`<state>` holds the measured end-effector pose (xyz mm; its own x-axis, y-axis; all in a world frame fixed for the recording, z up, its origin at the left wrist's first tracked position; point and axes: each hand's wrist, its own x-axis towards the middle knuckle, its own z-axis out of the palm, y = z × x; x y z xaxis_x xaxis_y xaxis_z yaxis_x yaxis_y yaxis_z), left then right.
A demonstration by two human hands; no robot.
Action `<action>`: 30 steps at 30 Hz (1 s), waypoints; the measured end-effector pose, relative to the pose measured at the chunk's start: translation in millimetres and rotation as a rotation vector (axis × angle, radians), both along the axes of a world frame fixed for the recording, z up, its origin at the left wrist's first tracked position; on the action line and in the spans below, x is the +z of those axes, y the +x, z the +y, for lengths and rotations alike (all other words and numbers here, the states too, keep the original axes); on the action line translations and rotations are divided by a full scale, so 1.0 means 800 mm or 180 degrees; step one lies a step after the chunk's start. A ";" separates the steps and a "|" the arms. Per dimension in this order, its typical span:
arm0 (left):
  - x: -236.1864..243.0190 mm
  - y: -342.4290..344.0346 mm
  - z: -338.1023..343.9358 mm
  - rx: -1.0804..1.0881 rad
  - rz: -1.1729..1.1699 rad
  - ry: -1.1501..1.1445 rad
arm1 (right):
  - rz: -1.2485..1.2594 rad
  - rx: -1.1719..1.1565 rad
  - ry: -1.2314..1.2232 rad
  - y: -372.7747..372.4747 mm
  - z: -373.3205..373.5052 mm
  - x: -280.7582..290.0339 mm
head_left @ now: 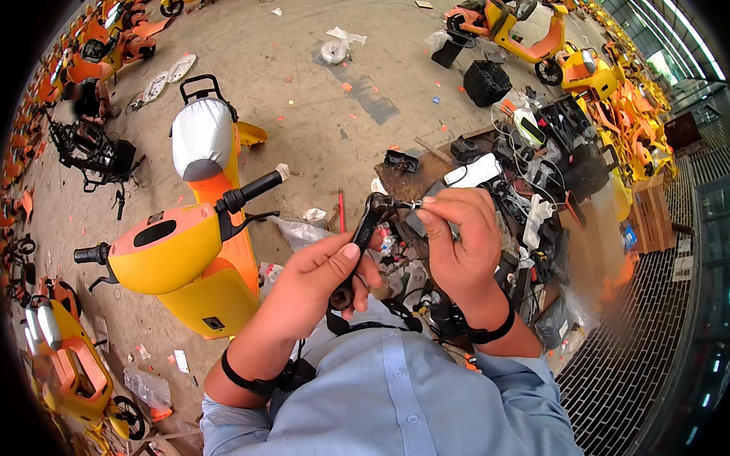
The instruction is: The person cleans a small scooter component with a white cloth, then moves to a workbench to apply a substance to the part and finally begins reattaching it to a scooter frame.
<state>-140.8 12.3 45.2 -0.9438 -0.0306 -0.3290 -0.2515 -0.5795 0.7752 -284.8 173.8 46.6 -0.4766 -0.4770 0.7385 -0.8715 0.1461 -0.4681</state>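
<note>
My left hand (326, 270) is closed around the dark handle of what looks like a ratchet wrench (368, 220), held up in front of my chest. The head of this tool points to the right. Thumb and forefinger of my right hand (466, 238) pinch a small, shiny metal piece (414, 205) at the tool's end; whether it is a bit or a screw is too small to tell. To the left of my hands stands a yellow and orange scooter (171, 265), its right handlebar grip (261, 189) reaching toward them.
A heap of dark parts, cables and plastic (534, 188) lies to my right, beside cardboard (598, 242). A black crate (486, 82) stands beyond it. A bare black frame (93, 154) is at the left, near a person. More scooters (507, 34) line the edges; litter dots the concrete floor.
</note>
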 end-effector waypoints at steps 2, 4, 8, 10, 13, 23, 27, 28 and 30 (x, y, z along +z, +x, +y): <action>-0.001 0.000 -0.002 -0.0031 -0.0003 -0.0027 | 0.0136 0.0062 0.0056 -0.004 0.000 0.003; -0.002 -0.001 -0.004 -0.0050 -0.0012 -0.0003 | 0.0586 0.0165 0.0172 -0.011 0.002 0.006; -0.004 -0.002 -0.005 -0.0057 -0.0021 0.0079 | 0.1125 0.0442 0.0198 -0.019 0.003 0.017; -0.006 -0.002 -0.005 -0.0075 -0.0008 0.0097 | 0.1288 0.0324 0.0166 -0.017 0.005 0.021; -0.007 -0.002 -0.004 -0.0085 0.0016 0.0156 | 0.1083 0.0264 -0.0024 -0.017 0.008 0.021; -0.005 -0.005 -0.005 -0.0101 0.0251 0.0144 | -0.2754 0.0463 -0.0975 -0.005 0.023 -0.010; -0.006 -0.008 -0.003 0.0018 0.0258 -0.0183 | -0.3798 0.0868 -0.1293 -0.012 0.027 -0.022; -0.006 -0.008 -0.001 0.0057 0.0244 -0.0261 | -0.3904 0.0958 -0.1344 -0.012 0.026 -0.022; -0.006 -0.009 0.001 0.0102 0.0248 -0.0445 | -0.4048 0.1059 -0.1388 -0.012 0.024 -0.023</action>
<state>-148.2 12.9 40.2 -0.9641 -0.1015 -0.2454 -0.1706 -0.4714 0.8652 -294.4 193.0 28.4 -0.8383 -0.5452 0.0038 0.2198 -0.3443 -0.9128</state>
